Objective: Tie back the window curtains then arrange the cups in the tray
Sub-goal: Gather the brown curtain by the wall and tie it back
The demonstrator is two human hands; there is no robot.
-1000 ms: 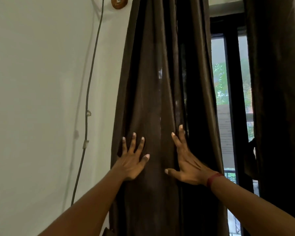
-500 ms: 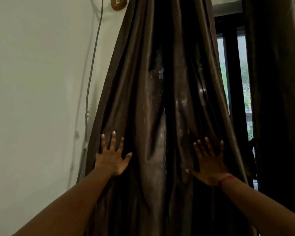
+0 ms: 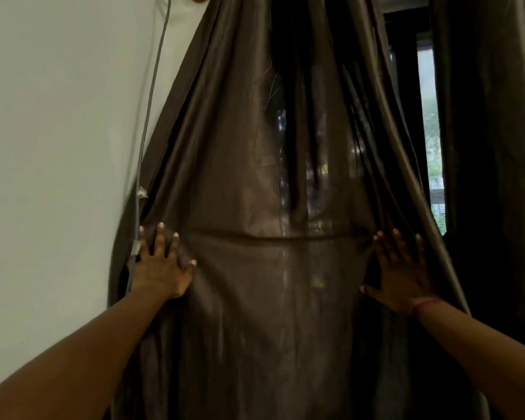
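The fingers (image 3: 161, 237) of the left hand (image 3: 161, 268) are straight and spread apart, and they lie flat on the brown curtain (image 3: 270, 177) near its left border. They do not pinch or hold any cloth; the palm only presses on it. The thumb points to the right, toward the middle of the curtain. The fingers (image 3: 397, 241) of the right hand (image 3: 405, 277) are also straight and apart from each other, and they press flat on the same curtain near its right border, with the thumb pointing to the left.

Between the two hands the cloth is pulled wide, and a horizontal crease (image 3: 270, 236) goes from the left fingertips to the right fingertips. Above the fingers the curtain becomes narrower and falls in deep folds.

Just beside the left little finger a thin grey cable (image 3: 152, 101) runs down the white wall (image 3: 58, 116), with a small white clip (image 3: 137, 247) on it at the height of the fingers. On the right wrist, below the hand, there is a red band (image 3: 426, 306). To the right of the right fingers, a narrow strip of window (image 3: 431, 131) shows daylight, and beyond it hangs a second curtain (image 3: 491, 147), dark and straight.
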